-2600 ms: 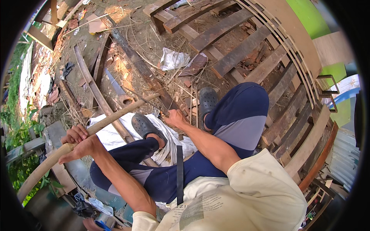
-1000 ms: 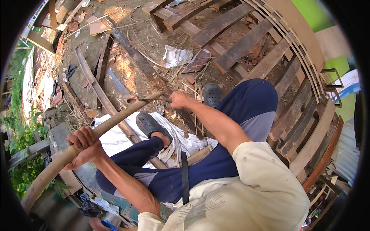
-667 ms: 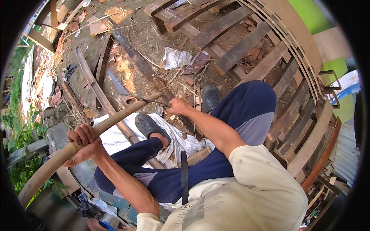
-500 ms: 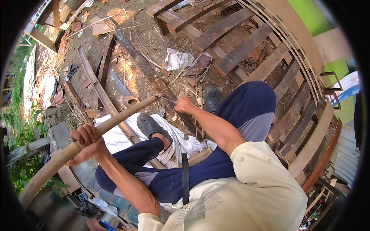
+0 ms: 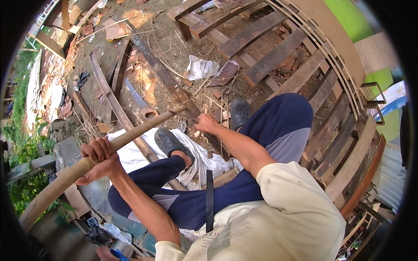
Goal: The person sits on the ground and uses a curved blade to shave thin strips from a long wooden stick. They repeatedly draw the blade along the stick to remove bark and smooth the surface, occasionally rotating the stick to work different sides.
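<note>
My left hand (image 5: 99,160) is wrapped round a long, pale brown bamboo pole (image 5: 135,132). The pole slants from the lower left up to its cut tip beside a dark beam. Closed just off that tip is my right hand (image 5: 207,123), around what looks like a thin-bladed knife; its handle is hidden in the fist and the blade barely shows. Below the pole, a dark grey clog (image 5: 167,141) is on my left foot, over a white sheet (image 5: 200,162). Another clog (image 5: 240,113) is on my right foot.
A slatted wooden pallet (image 5: 278,54) lies along the far right side. A handsaw (image 5: 136,94) rests on the ground beyond the pole. A dark beam (image 5: 159,69), a curved split pole (image 5: 109,93), a white bag (image 5: 202,68) and dry twigs lie about the ground ahead.
The right hand has shifted slightly, and the thin blade that showed across the pole's tip no longer lies over it. The pole's tip shows a little further to the right. My left hand keeps its grip.
</note>
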Demonstrator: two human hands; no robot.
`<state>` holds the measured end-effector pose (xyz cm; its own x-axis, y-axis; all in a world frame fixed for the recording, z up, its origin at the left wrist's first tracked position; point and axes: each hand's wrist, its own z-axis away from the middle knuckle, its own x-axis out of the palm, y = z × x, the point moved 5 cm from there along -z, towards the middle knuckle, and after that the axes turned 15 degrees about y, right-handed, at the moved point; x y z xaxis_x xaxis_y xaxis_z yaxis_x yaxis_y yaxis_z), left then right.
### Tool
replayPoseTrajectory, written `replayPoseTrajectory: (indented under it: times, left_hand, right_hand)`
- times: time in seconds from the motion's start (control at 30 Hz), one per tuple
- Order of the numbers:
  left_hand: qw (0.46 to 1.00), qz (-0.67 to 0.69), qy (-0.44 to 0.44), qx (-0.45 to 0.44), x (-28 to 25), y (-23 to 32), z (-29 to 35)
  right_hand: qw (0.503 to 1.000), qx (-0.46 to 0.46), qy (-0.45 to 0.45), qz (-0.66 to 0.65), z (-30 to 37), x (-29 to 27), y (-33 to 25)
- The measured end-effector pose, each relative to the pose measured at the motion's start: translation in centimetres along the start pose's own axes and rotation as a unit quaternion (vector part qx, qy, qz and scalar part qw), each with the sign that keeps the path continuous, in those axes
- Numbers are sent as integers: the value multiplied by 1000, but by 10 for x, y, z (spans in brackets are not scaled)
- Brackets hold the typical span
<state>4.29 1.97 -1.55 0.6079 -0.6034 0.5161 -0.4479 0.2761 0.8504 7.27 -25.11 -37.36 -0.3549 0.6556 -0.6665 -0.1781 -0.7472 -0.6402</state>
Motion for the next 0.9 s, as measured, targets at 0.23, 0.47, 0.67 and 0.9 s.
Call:
replayPoseTrajectory:
  times: [0.23,0.47,0.67,0.9]
  left_hand:
    - [996,-58,49,45,-13,10,0]
    - [999,-13,2,37,-26,9,-8]
    - [996,-33,56,62,-15,5,-6]
    - [957,-78,229,161,-24,10,-2]
  right_hand:
    - [998,-34,-29,44,15,-9,-13]
    - [990,74,-54,104,5,-14,23]
    - [997,71,4,8,21,18,31]
    - [990,84,21,-108,57,38,-13]
